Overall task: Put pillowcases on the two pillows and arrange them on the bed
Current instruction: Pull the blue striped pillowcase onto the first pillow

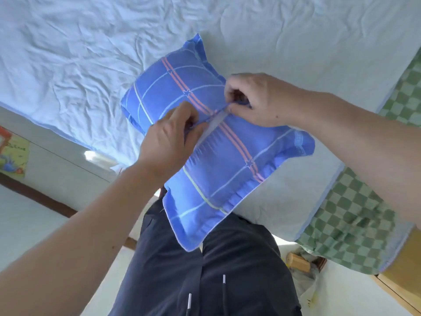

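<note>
Hands (173, 135) pinching blue pillowcase (218, 156) opening

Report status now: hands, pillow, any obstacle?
Left hand and right hand both pinching pillowcase opening. Blue pillow cased, lying on bed edge. Nothing in the way.

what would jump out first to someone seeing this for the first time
The blue plaid pillow in the middle, lying at the near edge of the bed's pale blue sheet. Both hands pinch the pillowcase's slit-like opening across its middle: the left hand at its near end, the right hand at its far end. A green checked cloth shows at the right edge.
</note>
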